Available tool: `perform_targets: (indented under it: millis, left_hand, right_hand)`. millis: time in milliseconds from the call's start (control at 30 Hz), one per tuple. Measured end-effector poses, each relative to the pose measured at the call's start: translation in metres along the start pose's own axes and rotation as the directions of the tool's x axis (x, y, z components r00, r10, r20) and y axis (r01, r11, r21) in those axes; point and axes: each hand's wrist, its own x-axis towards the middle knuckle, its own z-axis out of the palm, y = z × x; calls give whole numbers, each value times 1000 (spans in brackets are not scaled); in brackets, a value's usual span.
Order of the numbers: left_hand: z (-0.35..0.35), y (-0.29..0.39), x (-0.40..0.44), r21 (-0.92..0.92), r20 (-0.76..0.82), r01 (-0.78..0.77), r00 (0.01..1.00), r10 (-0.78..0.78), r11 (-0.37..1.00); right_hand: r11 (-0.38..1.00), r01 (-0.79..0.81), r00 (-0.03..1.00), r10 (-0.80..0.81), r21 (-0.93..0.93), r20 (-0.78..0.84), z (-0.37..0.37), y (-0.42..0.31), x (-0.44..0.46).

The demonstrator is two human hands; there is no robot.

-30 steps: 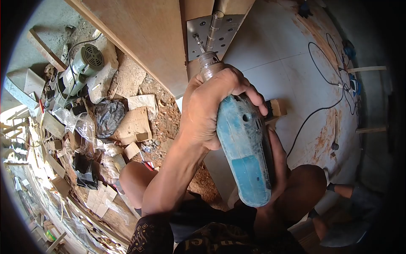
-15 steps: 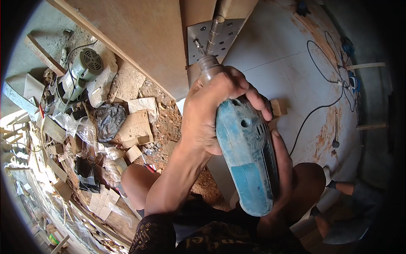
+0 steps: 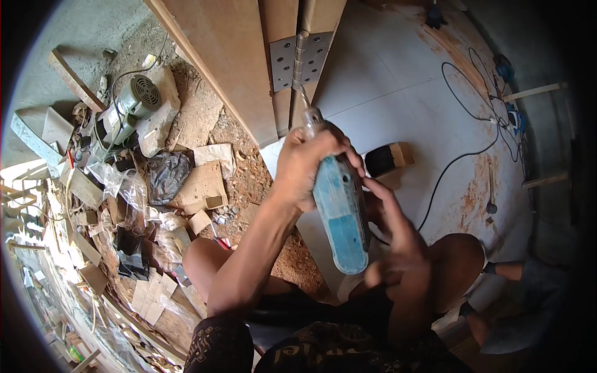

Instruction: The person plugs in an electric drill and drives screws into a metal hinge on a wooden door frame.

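My left hand [image 3: 305, 161] is wrapped around the front of a dusty teal power drill [image 3: 341, 211], just behind its chuck. The bit [image 3: 304, 97] points up toward the lower end of a metal hinge [image 3: 300, 61] fixed to the wood; whether it touches is unclear. Several screw heads show in the hinge leaves. On the right of the drill body, my right hand [image 3: 401, 239] is slightly blurred, with its fingers stretched and its thumb apart. The drill's far side and handle are hidden.
A wooden door panel [image 3: 217, 56] stands ahead. To the left lie a green motor [image 3: 140, 96], cardboard [image 3: 202, 186], a black plastic bag [image 3: 168, 177] and rubble. A small open box [image 3: 398, 158] and a black cable [image 3: 457, 165] lie on the pale floor. Another person's leg [image 3: 510, 270] shows at right.
The drill has moved back from the hinge, its bit leaving the left leaf. My right hand has loosened from the drill's side and spread. The view has shifted slightly.
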Motion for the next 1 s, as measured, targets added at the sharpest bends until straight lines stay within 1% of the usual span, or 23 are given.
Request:
perform_targets:
  millis: [33, 67, 100, 133, 167, 200, 233, 267, 300, 333, 400, 467, 500, 567, 633, 667, 733, 767, 833, 900, 967, 1000]
  left_hand:
    - [-2, -6, -5, 118, -43, 84, 996, -79, 989]
    - [-5, -13, -11, 233, -94, 176, 983, -158, 957]
    - [-11, -22, -15, 285, -89, 204, 979, -186, 936]
    - [-14, -27, -20, 290, -80, 202, 979, -187, 936]
    - [-16, -32, -27, 301, -80, 256, 967, -243, 919]
    - [-18, -36, -34, 313, -80, 306, 952, -296, 899]
    - [-21, -40, -41, 281, -109, 355, 935, -338, 892]
    - [-23, -41, -48, 283, -106, 358, 934, -342, 890]
    - [-26, -42, -52, 280, -111, 383, 924, -366, 880]
    - [-29, -43, -54, 276, -115, 403, 915, -386, 873]
    - [-36, -48, -58, 257, -114, 406, 914, -390, 877]
    - [-37, -47, -60, 291, -120, 393, 920, -374, 872]
    - [-39, -48, -62, 289, -122, 396, 918, -377, 871]
    - [-40, -49, -65, 269, -125, 393, 919, -373, 879]
    - [-39, -50, -67, 254, -123, 400, 917, -380, 881]
    - [-39, -50, -68, 235, -124, 406, 914, -387, 883]
    - [-41, -54, -70, 245, -117, 409, 912, -392, 879]
    - [-42, -56, -70, 253, -110, 405, 914, -390, 879]
    - [-37, -56, -72, 246, -99, 416, 909, -404, 875]
    - [-33, -57, -75, 239, -91, 421, 907, -411, 875]
    - [-30, -59, -75, 280, -100, 427, 904, -417, 860]
    - [-28, -59, -76, 279, -107, 427, 904, -414, 860]
  right_hand:
    - [974, -53, 998, 43, 219, 51, -18, 22, -8]
    - [957, -122, 990, 136, 263, -38, -31, 27, -5]
    - [934, -181, 966, 228, 309, -124, -44, 30, 6]
    - [955, -293, 896, 292, 49, -335, -55, 52, 17]
    - [879, -440, 790, 282, -183, -544, -67, 85, 26]
    - [771, -518, 767, 227, -371, -600, -88, 123, 34]
    - [616, -584, 750, 162, -528, -641, -106, 158, 37]
    - [616, -588, 746, 162, -524, -646, -115, 185, 36]
    - [453, -611, 766, 132, -649, -629, -121, 208, 35]
    - [269, -608, 790, 106, -747, -604, -123, 214, 40]
    - [237, -621, 781, 113, -747, -614, -124, 223, 42]
    - [206, -631, 775, 116, -748, -622, -127, 225, 48]
    - [287, -684, 725, 169, -671, -667, -131, 227, 50]
    - [363, -733, 668, 227, -575, -709, -131, 232, 50]
    - [142, -651, 758, 72, -745, -648, -129, 230, 51]
    - [141, -654, 756, 70, -743, -651, -130, 228, 50]
    - [183, -577, 816, 168, -796, -553, -121, 215, 48]
    - [182, -583, 812, 173, -792, -558, -122, 217, 47]
    - [157, -650, 759, 198, -744, -621, -126, 227, 49]
    - [182, -646, 762, 204, -741, -615, -123, 222, 46]
    - [211, -636, 771, 202, -742, -604, -123, 206, 49]
    - [229, -582, 809, 74, -780, -583, -125, 200, 46]
